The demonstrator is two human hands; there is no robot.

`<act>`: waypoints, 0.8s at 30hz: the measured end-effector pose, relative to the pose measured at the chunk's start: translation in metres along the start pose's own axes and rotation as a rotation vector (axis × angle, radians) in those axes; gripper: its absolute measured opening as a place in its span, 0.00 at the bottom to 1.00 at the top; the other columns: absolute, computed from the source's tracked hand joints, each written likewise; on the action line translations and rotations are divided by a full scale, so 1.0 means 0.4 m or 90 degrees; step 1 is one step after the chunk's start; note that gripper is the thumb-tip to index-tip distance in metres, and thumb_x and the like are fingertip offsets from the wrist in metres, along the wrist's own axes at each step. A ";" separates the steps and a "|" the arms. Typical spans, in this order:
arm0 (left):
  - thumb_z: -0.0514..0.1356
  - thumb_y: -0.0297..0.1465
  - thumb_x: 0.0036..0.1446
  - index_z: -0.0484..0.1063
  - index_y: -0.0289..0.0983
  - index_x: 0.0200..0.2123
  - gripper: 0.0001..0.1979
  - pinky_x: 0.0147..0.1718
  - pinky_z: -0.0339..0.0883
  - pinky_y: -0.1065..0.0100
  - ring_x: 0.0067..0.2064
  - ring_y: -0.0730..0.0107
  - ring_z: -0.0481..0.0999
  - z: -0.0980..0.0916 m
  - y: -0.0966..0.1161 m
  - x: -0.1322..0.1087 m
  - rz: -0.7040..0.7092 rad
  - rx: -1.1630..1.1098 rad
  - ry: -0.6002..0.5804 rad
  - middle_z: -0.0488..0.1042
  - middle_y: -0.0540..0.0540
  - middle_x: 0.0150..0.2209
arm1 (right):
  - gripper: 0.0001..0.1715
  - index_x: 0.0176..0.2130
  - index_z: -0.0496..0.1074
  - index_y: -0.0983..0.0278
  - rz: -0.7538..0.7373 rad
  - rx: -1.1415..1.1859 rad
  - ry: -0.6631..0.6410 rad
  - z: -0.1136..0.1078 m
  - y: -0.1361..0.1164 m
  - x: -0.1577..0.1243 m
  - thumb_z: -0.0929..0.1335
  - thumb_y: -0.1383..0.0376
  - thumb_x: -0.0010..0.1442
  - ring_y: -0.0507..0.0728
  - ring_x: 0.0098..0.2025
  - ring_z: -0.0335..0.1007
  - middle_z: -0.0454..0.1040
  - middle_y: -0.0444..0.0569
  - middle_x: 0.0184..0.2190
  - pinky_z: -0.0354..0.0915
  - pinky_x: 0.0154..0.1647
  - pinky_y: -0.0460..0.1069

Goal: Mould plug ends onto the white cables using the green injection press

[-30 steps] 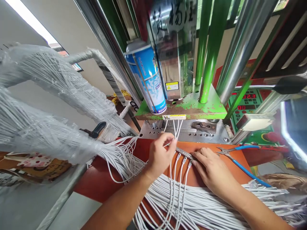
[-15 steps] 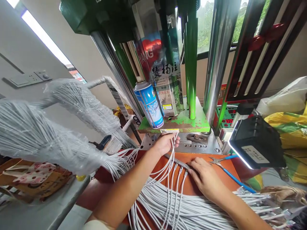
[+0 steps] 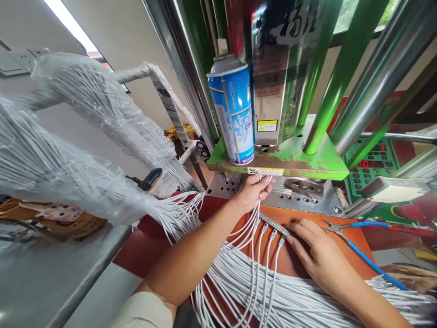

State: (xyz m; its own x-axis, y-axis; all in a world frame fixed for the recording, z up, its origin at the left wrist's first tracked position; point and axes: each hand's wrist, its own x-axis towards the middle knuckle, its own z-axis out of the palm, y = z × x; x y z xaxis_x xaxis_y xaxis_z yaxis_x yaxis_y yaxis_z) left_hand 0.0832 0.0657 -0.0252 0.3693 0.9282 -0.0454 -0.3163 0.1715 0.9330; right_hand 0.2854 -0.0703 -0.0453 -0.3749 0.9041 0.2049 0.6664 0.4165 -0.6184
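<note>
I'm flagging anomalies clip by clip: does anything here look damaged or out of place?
The green plate has chipped paint, with brown patches along its front edge, so it looks worn. A blue spray can stands on it near that edge, which seems an odd place to keep one. No spill shows.

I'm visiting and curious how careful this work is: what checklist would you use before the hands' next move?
1. Left hand gripping white cables: ok.
2. Right hand touching metal bar: ok.
3. Left hand clear of the green plate: not ok, fingers close to its front edge.
4. Ends of those cables properly placed: cannot tell, hidden.
5. Spray can standing on the plate: ok.
6. Blue-handled pliers apart from right hand: ok.
</note>
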 end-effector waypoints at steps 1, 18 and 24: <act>0.69 0.42 0.56 0.74 0.30 0.37 0.19 0.20 0.41 0.75 0.23 0.83 0.56 0.000 -0.003 0.001 0.005 0.005 -0.001 0.65 0.51 0.26 | 0.16 0.49 0.73 0.60 0.001 -0.002 -0.002 0.001 0.002 -0.001 0.60 0.57 0.74 0.59 0.44 0.70 0.72 0.50 0.41 0.69 0.47 0.56; 0.67 0.40 0.60 0.74 0.30 0.36 0.16 0.19 0.44 0.76 0.21 0.83 0.59 -0.005 -0.016 0.009 0.027 -0.009 -0.006 0.68 0.51 0.24 | 0.15 0.51 0.73 0.56 0.023 0.023 -0.016 -0.014 0.005 -0.002 0.62 0.54 0.73 0.60 0.50 0.73 0.75 0.50 0.48 0.68 0.53 0.56; 0.66 0.38 0.61 0.74 0.30 0.37 0.15 0.18 0.46 0.76 0.19 0.84 0.60 0.006 -0.003 0.003 0.008 -0.015 -0.016 0.69 0.52 0.24 | 0.26 0.58 0.68 0.63 -0.015 -0.078 0.148 -0.104 0.026 0.146 0.62 0.49 0.70 0.68 0.60 0.67 0.72 0.60 0.57 0.63 0.63 0.64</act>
State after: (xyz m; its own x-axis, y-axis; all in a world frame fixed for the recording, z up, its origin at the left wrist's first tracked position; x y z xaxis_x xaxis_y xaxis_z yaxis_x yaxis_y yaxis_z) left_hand 0.0862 0.0659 -0.0255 0.3865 0.9220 -0.0246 -0.3415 0.1678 0.9248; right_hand 0.2973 -0.0094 -0.0084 -0.2418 0.8859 0.3960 0.7375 0.4329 -0.5183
